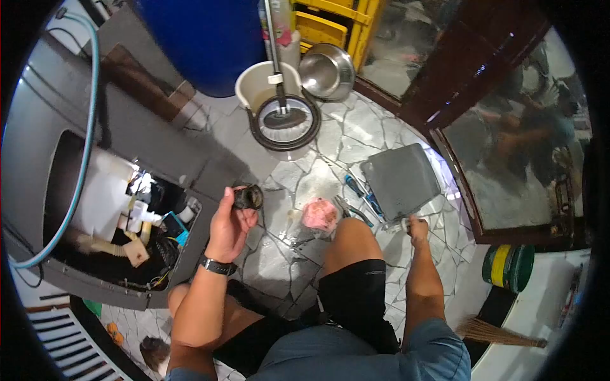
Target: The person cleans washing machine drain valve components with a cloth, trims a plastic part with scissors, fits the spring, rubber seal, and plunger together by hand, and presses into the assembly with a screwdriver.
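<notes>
My left hand holds a short, dark, hollow cylindrical part, its round opening turned to the right. Beside that hand, an opening in a grey appliance housing shows white plastic pieces, a pale corrugated hose and wires. My right hand is closed low by the near edge of a flat grey panel on the floor; what its fingers hold, if anything, is too small to make out. Between my hands lie a crumpled pink cloth, pliers and blue-handled screwdrivers.
Ahead stand a mop bucket with a mop, a metal bowl and a blue drum. A brown-framed glass door stands at the right, near a green container and a broom. A light-blue hose hangs at the left.
</notes>
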{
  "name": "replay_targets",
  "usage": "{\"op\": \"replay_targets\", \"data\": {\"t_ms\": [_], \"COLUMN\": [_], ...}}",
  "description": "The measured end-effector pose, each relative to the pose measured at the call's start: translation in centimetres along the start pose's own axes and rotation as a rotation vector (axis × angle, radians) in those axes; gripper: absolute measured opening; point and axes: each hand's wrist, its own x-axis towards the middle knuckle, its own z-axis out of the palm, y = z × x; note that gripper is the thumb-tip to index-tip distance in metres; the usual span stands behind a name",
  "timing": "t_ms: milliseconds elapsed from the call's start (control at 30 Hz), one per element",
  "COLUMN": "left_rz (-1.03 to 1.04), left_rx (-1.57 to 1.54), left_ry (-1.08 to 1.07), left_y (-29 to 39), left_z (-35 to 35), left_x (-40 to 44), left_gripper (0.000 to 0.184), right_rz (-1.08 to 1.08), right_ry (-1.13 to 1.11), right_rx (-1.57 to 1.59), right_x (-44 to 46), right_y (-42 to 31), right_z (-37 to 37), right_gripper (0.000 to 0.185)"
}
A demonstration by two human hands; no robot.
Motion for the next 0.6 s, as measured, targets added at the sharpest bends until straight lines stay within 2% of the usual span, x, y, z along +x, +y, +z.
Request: {"op": "replay_targets", "data": {"t_ms": [33,100,133,200,233,300,333,400,500,600], "left_rz": [0.009,0.045,0.055,0.102,0.107,0.099,0.095,0.100,0.085,0.048], "left_rx": [-0.035,-0.029,-0.029,-0.003,-0.006,0.000,0.015,0.024,0.044,0.185], "left_ry": [0.022,0.052,0.064,0.056,0.064,0.040,0.110,0.101,0.073,0.154], "left_y": [0.2,0.9,1.3,1.8,1.9,2.2,2.2,2.1,1.9,1.7], "left_z": [0.0,0.1,0.0,-0.5,-0.8,-1.3,-1.0,-1.1,-1.7,-1.1], "left_x": [0.1,0.3,0.5,0.8,1.0,1.2,1.2,1.1,1.3,1.0], "left_gripper": [0.045,0.045,0.045,0.046,0.046,0.042,0.041,0.042,0.043,0.043], "right_rz": [0.061,0.138,0.138,0.206,0.207,0.175,0.130,0.063,0.065,0.171], "right_ry": [-0.043,-0.132,-0.146,-0.307,-0.315,-0.635,-0.687,-0.829,-0.866,-0.967], "right_rx": [0.119,0.310,0.305,0.682,0.676,0.776,0.777,0.773,0.712,0.752], "right_x": [-2.0,-5.7,-6.1,-6.5,-6.9,-8.3,-10.4,-13.8,-18.1,-18.6], "right_y": [-2.6,-7.6,-9.3,-11.8,-13.5,-16.7,-18.9,-21.9,-24.3,-23.6], "right_z": [0.7,1.1,1.5,2.4,3.1,5.3,6.9,10.4,15.4,20.3], "right_gripper": [0.044,0.042,0.042,0.039,0.039,0.025,0.024,0.021,0.021,0.031]}}
